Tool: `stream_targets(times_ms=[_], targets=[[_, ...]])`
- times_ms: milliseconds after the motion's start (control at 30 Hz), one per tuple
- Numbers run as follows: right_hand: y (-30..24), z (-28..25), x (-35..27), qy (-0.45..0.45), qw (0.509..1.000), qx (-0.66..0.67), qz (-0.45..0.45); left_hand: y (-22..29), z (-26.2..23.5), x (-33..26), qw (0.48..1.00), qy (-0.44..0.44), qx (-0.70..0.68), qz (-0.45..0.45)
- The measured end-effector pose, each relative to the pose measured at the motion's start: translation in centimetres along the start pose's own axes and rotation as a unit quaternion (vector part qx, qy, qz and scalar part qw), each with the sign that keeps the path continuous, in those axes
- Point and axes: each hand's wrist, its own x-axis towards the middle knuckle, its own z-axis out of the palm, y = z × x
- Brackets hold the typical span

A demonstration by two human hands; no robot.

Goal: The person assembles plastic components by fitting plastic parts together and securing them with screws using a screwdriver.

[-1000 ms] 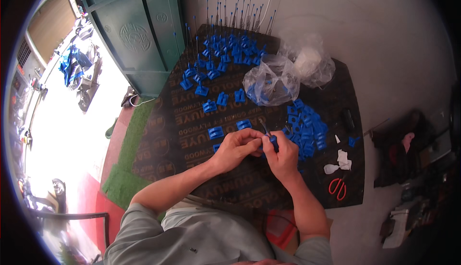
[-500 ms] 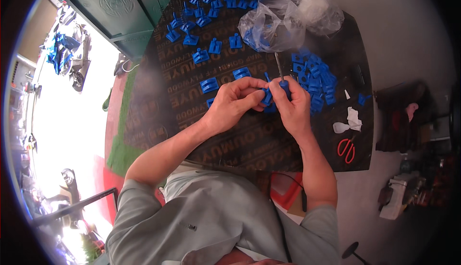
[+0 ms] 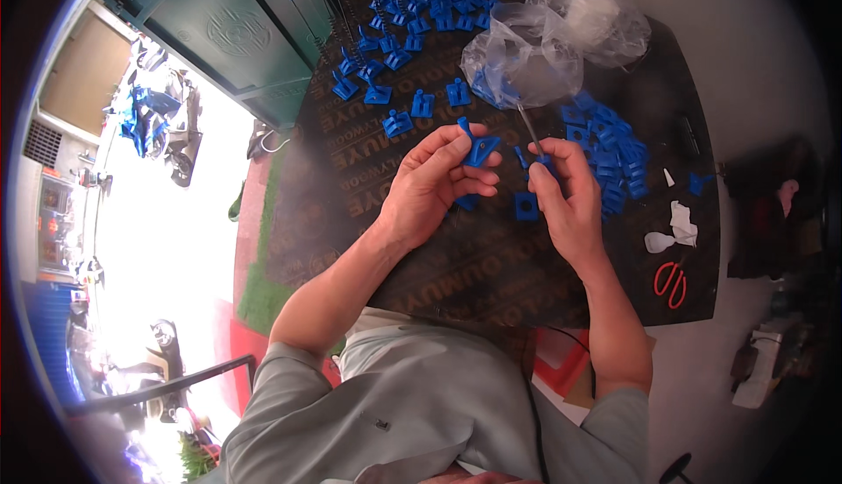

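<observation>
My left hand (image 3: 417,190) pinches a small blue plastic part (image 3: 480,151) between thumb and fingers, tilted up above the table. To its right, my right hand (image 3: 570,203) is closed round the handle of a screwdriver (image 3: 531,130), whose metal shaft points away from me toward a clear plastic bag (image 3: 531,59). The blue part and the screwdriver are apart. Between the hands, a blue square piece with a round hole (image 3: 526,207) lies on the table. A heap of similar blue pieces (image 3: 618,155) sits just right of my right hand.
Several blue parts with upright springs (image 3: 395,59) stand at the far left of the dark plywood table (image 3: 412,287). More clear plastic wrapping (image 3: 596,15) lies at the back. Red-handled scissors (image 3: 671,284) and white scraps (image 3: 683,224) rest near the right edge.
My hands have drawn apart; the left carries the blue part away from the screwdriver and turns it. The whole scene has shifted rightward in the view.
</observation>
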Motion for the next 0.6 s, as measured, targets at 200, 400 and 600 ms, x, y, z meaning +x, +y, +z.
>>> stream_targets(times_ms=[200,400,600], targets=[[-1.1,-0.2,-0.2,-0.021,0.995,-0.077,-0.057,-0.1,-1.3,0.5,1.0,0.004,-0.002,0.031],[-1.0,0.2,-0.3,-0.031,0.97,-0.159,-0.18,0.1,-1.4,0.5,0.997,0.023,0.008,0.077],[-0.9,0.2,-0.4,-0.031,0.955,-0.203,-0.216,0.0,-1.0,0.4,0.992,0.049,0.036,0.112]])
